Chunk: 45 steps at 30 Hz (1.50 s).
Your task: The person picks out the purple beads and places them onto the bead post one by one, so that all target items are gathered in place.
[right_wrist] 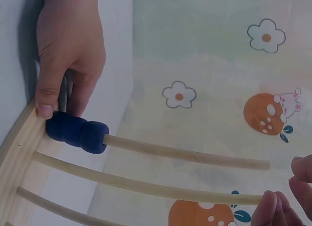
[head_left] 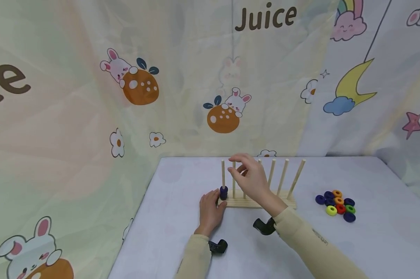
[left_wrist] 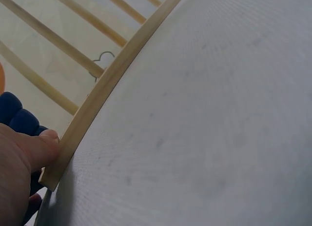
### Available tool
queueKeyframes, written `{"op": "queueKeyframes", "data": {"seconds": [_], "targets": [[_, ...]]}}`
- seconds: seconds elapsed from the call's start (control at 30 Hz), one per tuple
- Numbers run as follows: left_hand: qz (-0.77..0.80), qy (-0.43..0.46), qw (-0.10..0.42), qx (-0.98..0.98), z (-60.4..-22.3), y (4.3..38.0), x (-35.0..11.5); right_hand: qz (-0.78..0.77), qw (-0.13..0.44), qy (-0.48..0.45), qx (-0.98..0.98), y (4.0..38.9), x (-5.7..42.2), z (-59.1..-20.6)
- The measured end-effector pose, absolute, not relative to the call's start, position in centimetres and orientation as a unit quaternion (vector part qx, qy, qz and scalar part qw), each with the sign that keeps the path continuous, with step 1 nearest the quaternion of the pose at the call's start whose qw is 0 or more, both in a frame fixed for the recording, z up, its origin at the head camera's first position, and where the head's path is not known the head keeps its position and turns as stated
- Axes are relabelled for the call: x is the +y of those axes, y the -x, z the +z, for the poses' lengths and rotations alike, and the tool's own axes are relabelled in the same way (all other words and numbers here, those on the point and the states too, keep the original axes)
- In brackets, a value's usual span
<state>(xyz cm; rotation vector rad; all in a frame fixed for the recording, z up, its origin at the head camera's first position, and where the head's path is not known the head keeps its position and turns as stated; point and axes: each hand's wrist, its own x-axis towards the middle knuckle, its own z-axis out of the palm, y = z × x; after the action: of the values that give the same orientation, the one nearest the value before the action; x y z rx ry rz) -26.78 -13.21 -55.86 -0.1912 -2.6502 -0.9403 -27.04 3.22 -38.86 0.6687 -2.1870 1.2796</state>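
Left hand (head_left: 211,210) clamps the flat wooden base (head_left: 239,202) beside rounded blue rings (head_left: 223,193); right hand (head_left: 252,179) curves, fingertips apart.

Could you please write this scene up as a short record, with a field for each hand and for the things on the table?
Left hand: grips the left end of the wooden rack
Right hand: near the tops of the pegs toward the left, thumb and forefinger apart, nothing visible between them
Leftmost peg: blue rings stacked at its foot
Loose rings: blue, orange, yellow, red and green, grouped on the table right of the rack
Backdrop: pale, printed
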Motion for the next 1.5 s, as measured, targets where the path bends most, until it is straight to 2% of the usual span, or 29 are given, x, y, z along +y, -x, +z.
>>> {"op": "queueKeyframes", "data": {"seconds": [0.2,0.47,0.83,1.0,1.5], "targets": [[-0.336,0.066,0.172,-0.924,-56.0,26.9,-13.3,0.469,0.279,-0.258,-0.797,26.7,3.9,-39.5],[-0.338,0.075,0.179,-0.921,-56.1,26.8,-13.3,0.475,0.238,-0.23,-0.815,26.0,4.8,-40.9],[-0.334,0.074,0.165,-0.925,-56.1,26.8,-13.2,0.488,0.203,-0.186,-0.829,24.5,5.8,-43.6],[-0.332,0.074,0.175,-0.924,-56.1,26.8,-13.2,0.504,0.191,-0.167,-0.825,24.0,6.1,-44.5],[-0.334,0.067,0.179,-0.923,-56.3,26.8,-13.2,0.5,0.197,-0.11,-0.836,22.9,8.5,-48.0]]}}
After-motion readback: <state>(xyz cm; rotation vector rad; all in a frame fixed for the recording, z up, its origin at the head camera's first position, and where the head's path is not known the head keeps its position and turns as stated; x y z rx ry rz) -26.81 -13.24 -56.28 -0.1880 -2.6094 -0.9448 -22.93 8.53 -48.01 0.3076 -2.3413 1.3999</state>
